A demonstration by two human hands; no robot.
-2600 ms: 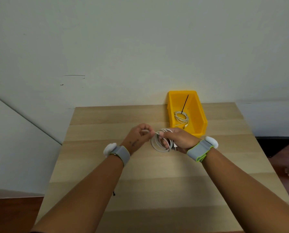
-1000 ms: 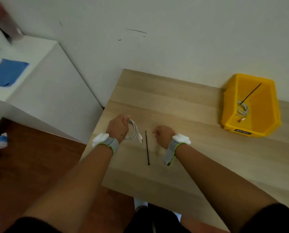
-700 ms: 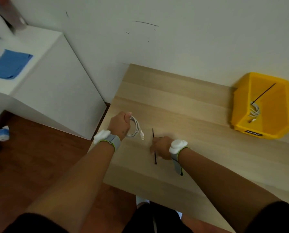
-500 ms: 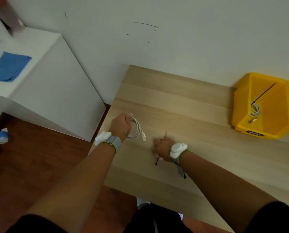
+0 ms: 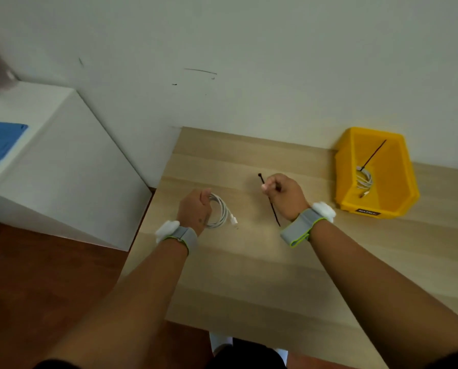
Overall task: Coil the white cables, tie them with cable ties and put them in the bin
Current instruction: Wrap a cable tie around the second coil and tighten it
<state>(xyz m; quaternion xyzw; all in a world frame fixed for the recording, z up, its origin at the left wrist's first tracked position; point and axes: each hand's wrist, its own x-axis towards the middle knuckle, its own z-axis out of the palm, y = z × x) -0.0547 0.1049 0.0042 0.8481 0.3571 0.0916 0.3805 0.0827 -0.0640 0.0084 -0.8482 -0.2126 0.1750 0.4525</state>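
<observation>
Head view: left hand (image 5: 194,209) grips coiled cable (image 5: 220,212) near table edge (image 5: 142,225); right hand (image 5: 285,194) pinches cable tie (image 5: 273,209).

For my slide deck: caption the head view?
Left hand holds coiled white cable; right hand holds black cable tie.

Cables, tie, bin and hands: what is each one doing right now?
Left hand: closed on the coiled cable.
Coiled cable: looped, no tie on it yet.
Right hand: fingers closed on the black tie.
Black tie: straight, unfastened, held in the right hand.
Bin: open-topped, on the table.
Cable in bin: coiled, with a tie.
Table: bare wood.
</observation>
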